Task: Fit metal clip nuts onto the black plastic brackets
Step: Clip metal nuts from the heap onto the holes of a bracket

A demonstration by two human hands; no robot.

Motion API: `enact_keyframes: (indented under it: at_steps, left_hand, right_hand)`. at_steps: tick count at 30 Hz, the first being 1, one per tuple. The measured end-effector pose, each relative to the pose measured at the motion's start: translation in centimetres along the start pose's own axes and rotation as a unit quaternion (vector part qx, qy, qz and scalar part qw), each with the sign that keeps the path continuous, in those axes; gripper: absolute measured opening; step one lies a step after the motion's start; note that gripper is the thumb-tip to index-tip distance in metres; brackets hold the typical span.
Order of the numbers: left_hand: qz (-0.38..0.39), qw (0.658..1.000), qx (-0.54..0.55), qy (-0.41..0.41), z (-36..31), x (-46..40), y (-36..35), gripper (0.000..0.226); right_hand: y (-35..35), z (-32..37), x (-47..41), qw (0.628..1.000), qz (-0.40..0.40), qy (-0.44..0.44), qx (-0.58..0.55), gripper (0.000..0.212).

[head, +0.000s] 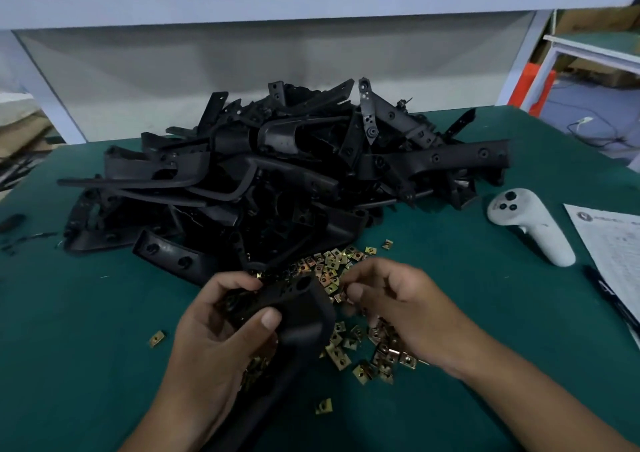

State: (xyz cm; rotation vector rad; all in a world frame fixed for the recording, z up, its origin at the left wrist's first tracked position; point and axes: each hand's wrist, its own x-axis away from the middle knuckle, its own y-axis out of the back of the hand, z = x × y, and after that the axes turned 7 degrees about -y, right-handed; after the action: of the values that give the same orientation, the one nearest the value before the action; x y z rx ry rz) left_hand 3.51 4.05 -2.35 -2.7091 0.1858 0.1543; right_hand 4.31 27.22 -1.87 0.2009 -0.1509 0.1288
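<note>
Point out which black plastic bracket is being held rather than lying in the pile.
The black plastic bracket nearest the camera: the left hand grips it above the green mat, in front of the heap of black brackets lying untouched.

1. This is a factory assembly station, a place for manual production work.
2. The bench (450,313) is covered in a green work mat and carries a large heap of identical black plastic brackets (277,167), bulk parts.
3. A loose scatter of metal clip nuts (346,268) lies in front of the heap, bulk hardware.
4. A printed sheet (613,244) lies at the bench's right edge.
5. White metal framing (519,60) and cardboard cartons (595,19) stand behind, with another green-topped workstation (602,45) at the right.
</note>
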Motion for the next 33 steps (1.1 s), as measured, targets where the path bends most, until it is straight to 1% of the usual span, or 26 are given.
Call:
enact_keyframes:
  at_steps: [2, 3, 4, 6, 9, 12, 15, 18, 21, 23, 25, 28, 31, 33]
  left_hand:
    - [0.026, 0.999, -0.038, 0.003, -0.1, 0.4, -0.4, 0.039]
    - [0.040, 0.997, -0.072, -0.005, -0.1, 0.7, -0.5, 0.043]
    - [0.045, 0.993, -0.107, -0.015, -0.2, 0.9, -0.7, 0.041]
    - [0.060, 0.985, -0.156, -0.046, -0.1, 1.3, -1.1, 0.031]
    - [0.082, 0.967, -0.216, -0.107, 0.2, 1.6, -1.2, 0.036]
    - [0.093, 0.954, -0.257, -0.124, 0.3, 1.7, -1.1, 0.043]
    - [0.109, 0.923, -0.322, -0.179, 0.6, 1.6, -1.0, 0.039]
    - [0.095, 0.904, -0.351, -0.224, 0.8, 1.6, -1.0, 0.036]
    - [0.091, 0.899, -0.368, -0.220, 0.8, 1.5, -1.1, 0.037]
    - [0.099, 0.894, -0.382, -0.212, 0.6, 1.6, -1.4, 0.040]
    - [0.111, 0.895, -0.379, -0.207, 0.4, 1.6, -1.5, 0.041]
    - [0.110, 0.902, -0.373, -0.187, 0.5, 1.8, -1.3, 0.045]
    - [0.106, 0.912, -0.366, -0.153, 0.9, 2.1, -1.0, 0.055]
    - [0.109, 0.914, -0.363, -0.143, 1.0, 2.2, -0.8, 0.057]
  right_hand:
    - [0.0, 0.3, 0.0, 0.985, 0.037, -0.049, -0.158, 0.019]
    - [-0.1, 0.4, 0.0, 0.974, 0.049, -0.064, -0.212, 0.024]
    - [-0.1, 0.5, -0.1, 0.966, 0.054, -0.072, -0.244, 0.026]
    - [-0.2, 0.7, -0.1, 0.960, 0.053, -0.082, -0.263, 0.023]
    - [-0.2, 0.8, -0.2, 0.959, 0.052, -0.089, -0.265, 0.019]
    - [-0.3, 0.9, 0.0, 0.959, 0.061, -0.096, -0.260, 0.014]
    - [-0.4, 1.1, 0.1, 0.956, 0.070, -0.100, -0.265, 0.012]
    - [-0.4, 1.1, 0.1, 0.956, 0.069, -0.105, -0.265, 0.014]
    - [-0.4, 1.1, 0.2, 0.963, 0.076, -0.087, -0.245, 0.018]
    - [-0.3, 1.1, 0.2, 0.966, 0.080, -0.079, -0.231, 0.016]
    - [-0.2, 1.2, 0.2, 0.970, 0.081, -0.081, -0.215, 0.011]
    - [-0.3, 1.1, 0.3, 0.976, 0.090, -0.075, -0.185, 0.013]
    - [-0.3, 1.1, 0.7, 0.986, 0.106, -0.050, -0.117, 0.014]
    - [-0.4, 1.2, 0.8, 0.992, 0.108, -0.027, -0.064, 0.016]
